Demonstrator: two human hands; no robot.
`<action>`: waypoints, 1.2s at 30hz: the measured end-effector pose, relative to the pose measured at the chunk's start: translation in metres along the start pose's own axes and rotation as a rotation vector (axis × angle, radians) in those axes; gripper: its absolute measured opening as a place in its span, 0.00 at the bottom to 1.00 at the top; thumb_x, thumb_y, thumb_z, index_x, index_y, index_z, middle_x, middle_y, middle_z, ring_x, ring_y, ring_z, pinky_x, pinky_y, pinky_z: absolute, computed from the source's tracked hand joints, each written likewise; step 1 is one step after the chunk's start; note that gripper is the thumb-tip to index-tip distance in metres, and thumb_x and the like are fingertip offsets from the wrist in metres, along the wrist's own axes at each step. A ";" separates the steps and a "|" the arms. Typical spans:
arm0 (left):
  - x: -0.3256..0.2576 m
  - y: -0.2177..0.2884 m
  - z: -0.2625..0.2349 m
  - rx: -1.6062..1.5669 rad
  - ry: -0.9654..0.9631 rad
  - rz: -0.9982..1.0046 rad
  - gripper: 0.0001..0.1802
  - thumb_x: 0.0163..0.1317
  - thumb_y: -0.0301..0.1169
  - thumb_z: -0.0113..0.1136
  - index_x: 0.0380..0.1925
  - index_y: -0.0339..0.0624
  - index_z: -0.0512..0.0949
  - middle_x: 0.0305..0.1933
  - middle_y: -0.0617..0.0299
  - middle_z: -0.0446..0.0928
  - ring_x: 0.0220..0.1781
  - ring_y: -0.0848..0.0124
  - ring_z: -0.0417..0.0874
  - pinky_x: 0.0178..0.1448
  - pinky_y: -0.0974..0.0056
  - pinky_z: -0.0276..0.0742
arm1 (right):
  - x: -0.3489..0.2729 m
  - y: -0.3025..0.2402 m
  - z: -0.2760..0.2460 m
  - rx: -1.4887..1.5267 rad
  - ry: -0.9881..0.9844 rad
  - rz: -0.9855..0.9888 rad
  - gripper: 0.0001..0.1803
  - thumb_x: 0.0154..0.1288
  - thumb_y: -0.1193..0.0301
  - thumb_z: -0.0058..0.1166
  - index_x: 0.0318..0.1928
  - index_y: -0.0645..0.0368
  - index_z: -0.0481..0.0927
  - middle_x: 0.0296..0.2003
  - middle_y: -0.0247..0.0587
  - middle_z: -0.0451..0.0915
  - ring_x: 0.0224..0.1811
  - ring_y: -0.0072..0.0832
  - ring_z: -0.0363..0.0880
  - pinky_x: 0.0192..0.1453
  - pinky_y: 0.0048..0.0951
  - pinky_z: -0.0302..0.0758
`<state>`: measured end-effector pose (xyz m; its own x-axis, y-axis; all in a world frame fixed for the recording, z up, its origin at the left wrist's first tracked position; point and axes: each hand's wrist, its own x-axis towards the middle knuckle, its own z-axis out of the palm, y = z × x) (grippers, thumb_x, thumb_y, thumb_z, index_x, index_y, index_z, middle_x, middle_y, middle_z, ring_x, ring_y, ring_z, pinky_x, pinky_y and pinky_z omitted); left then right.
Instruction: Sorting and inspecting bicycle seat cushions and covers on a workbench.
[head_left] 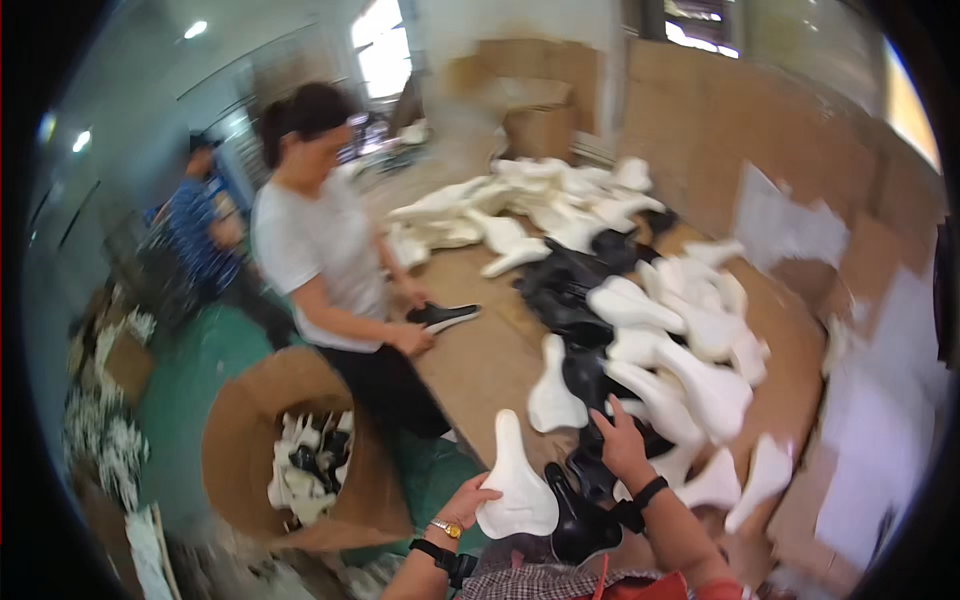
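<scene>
My left hand (pixel 468 502) grips a white foam bicycle saddle pad (pixel 515 490) by its side, its narrow nose pointing up. Beside it, close to my body, is a black bicycle saddle piece (pixel 578 520); what supports it is hidden. My right hand (pixel 626 448) reaches over the table with fingers apart, holding nothing that I can see. Just ahead of those fingers lie black saddle pieces (pixel 583 370) and another white pad (pixel 556 395). A heap of white saddle pads (pixel 700 385) covers the table to the right of my right hand.
Across the table (pixel 470 365), a co-worker in a white shirt (pixel 318 240) handles a black-and-white saddle piece (pixel 440 316). A round cardboard bin (pixel 235 440) with saddle pieces stands left. More white pads (pixel 510 215) lie at the back. Cardboard panels (pixel 720 130) border the right. Another person (pixel 205 225) stands behind.
</scene>
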<state>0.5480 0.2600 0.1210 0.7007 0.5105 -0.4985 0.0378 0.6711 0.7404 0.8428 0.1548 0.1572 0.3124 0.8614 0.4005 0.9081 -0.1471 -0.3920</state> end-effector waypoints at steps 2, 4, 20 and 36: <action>-0.003 -0.004 -0.005 -0.072 0.011 0.057 0.27 0.54 0.21 0.56 0.57 0.33 0.67 0.51 0.56 0.76 0.50 0.66 0.78 0.56 0.63 0.73 | 0.011 0.015 0.015 0.065 0.042 -0.046 0.23 0.50 0.81 0.48 0.50 0.56 0.76 0.56 0.55 0.70 0.50 0.49 0.72 0.53 0.40 0.72; -0.011 -0.006 -0.013 -0.138 0.029 0.094 0.27 0.55 0.22 0.55 0.57 0.33 0.67 0.51 0.55 0.75 0.50 0.66 0.78 0.55 0.63 0.74 | 0.029 -0.001 0.004 0.148 0.125 -0.138 0.20 0.49 0.83 0.49 0.45 0.60 0.76 0.46 0.51 0.76 0.48 0.48 0.74 0.54 0.40 0.72; 0.021 -0.017 0.030 0.010 -0.135 0.000 0.32 0.58 0.28 0.55 0.63 0.37 0.61 0.56 0.56 0.72 0.53 0.68 0.75 0.58 0.64 0.71 | -0.068 -0.042 -0.021 0.086 -0.129 0.404 0.15 0.64 0.64 0.48 0.45 0.62 0.70 0.33 0.61 0.77 0.36 0.57 0.76 0.37 0.49 0.71; -0.012 0.043 0.056 -0.147 -0.295 0.132 0.32 0.64 0.35 0.53 0.65 0.39 0.56 0.61 0.58 0.68 0.59 0.67 0.72 0.62 0.62 0.69 | -0.035 -0.055 -0.123 0.873 0.309 0.515 0.15 0.62 0.74 0.55 0.48 0.66 0.78 0.39 0.37 0.79 0.40 0.20 0.75 0.46 0.21 0.72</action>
<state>0.5812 0.2527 0.1844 0.8691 0.4351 -0.2352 -0.1546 0.6907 0.7064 0.8161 0.0725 0.2670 0.7716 0.6151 0.1621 0.1695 0.0469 -0.9844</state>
